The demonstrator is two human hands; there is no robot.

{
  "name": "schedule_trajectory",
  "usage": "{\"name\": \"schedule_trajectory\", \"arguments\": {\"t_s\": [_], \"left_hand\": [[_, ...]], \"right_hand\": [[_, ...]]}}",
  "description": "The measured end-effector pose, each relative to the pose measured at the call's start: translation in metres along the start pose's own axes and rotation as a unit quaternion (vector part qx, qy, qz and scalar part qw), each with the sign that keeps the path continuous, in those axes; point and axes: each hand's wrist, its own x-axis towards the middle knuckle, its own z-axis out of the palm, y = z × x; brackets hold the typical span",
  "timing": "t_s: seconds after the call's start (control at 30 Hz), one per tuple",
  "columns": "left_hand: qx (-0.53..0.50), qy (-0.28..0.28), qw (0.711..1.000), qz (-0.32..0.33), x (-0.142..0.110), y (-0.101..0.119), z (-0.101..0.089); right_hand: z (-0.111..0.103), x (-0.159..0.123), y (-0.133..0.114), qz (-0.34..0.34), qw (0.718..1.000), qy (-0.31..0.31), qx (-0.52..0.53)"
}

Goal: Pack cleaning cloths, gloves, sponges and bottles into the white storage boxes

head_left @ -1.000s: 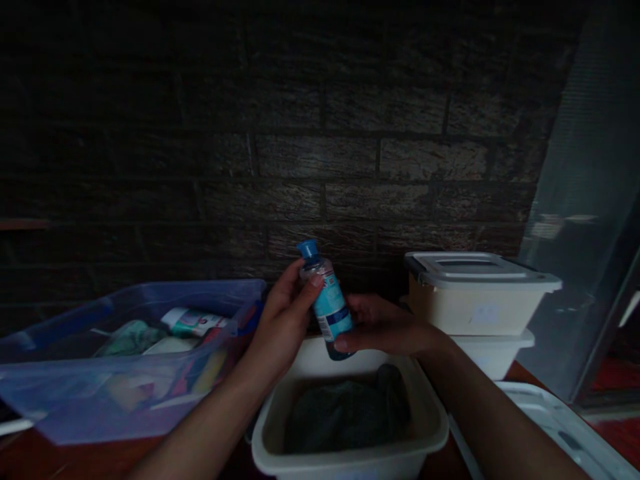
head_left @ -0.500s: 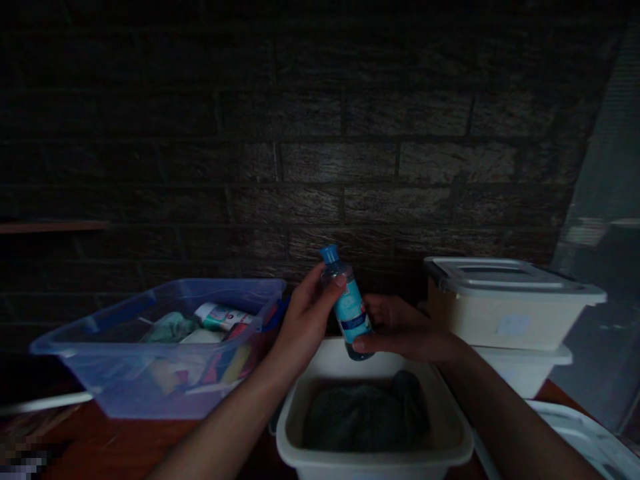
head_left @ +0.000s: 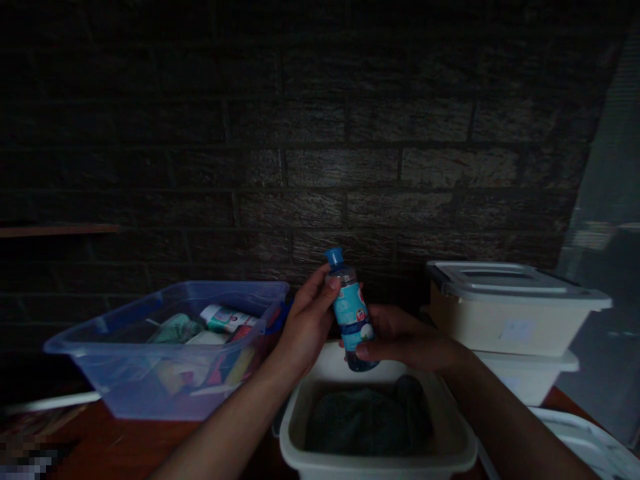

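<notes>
Dark, rough-faced brick wall (head_left: 320, 120) behind; reddish-brown wooden tabletop (head_left: 150, 447) below; lighting dim. Clear cylindrical plastic bottle with blue cap and turquoise label (head_left: 353, 313) is held up in both hands, overlapping the far rim of an open off-white plastic tub (head_left: 375, 461) in the head view.

Axis: long axis steep but off vertical; cap end up and to the left, base down and to the right. Cap on. Printed label faces the camera. Lean toward or away from camera: cannot tell.

Left hand (head_left: 307, 317): forearm rises from lower left; fingers curled behind the bottle's shoulder, thumb pressed on the front near the label's top. Opening only as wide as the bottle.

Right hand (head_left: 407, 337): forearm enters from lower right, hand pointing left; thumb across the front near the base, fingers bent around the far side, tips partly hidden.

Dark green fabric (head_left: 360, 420) lies inside the tub. Translucent blue plastic bin (head_left: 115, 387) stands to the left, filled with mixed items.
</notes>
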Motion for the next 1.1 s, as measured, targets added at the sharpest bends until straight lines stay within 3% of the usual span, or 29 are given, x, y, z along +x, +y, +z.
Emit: {"name": "schedule_trajectory", "arguments": {"t_s": [0.2,0.3,0.4,0.7,0.97,1.1], "left_hand": [[0.130,0.020,0.990,0.049,0.005,-0.005,-0.009],[0.162,0.007,0.986,0.042,0.004,-0.006,-0.009],[0.132,-0.010,0.991,0.022,0.003,-0.006,-0.007],[0.015,0.006,1.000,-0.010,0.001,-0.003,0.000],[0.113,0.010,0.994,0.003,0.001,-0.002,-0.002],[0.104,0.014,0.994,0.006,0.001,-0.004,-0.002]], "right_hand": [[-0.004,0.001,0.005,-0.010,1.000,0.017,-0.013],[-0.006,0.002,0.010,-0.006,1.000,0.014,-0.023],[-0.007,0.001,0.011,0.003,0.999,0.007,-0.043],[-0.006,0.000,0.006,0.001,1.000,-0.009,0.000],[-0.006,0.002,0.008,-0.024,1.000,0.019,-0.004],[-0.007,0.003,0.007,-0.019,0.999,0.033,-0.015]]}}
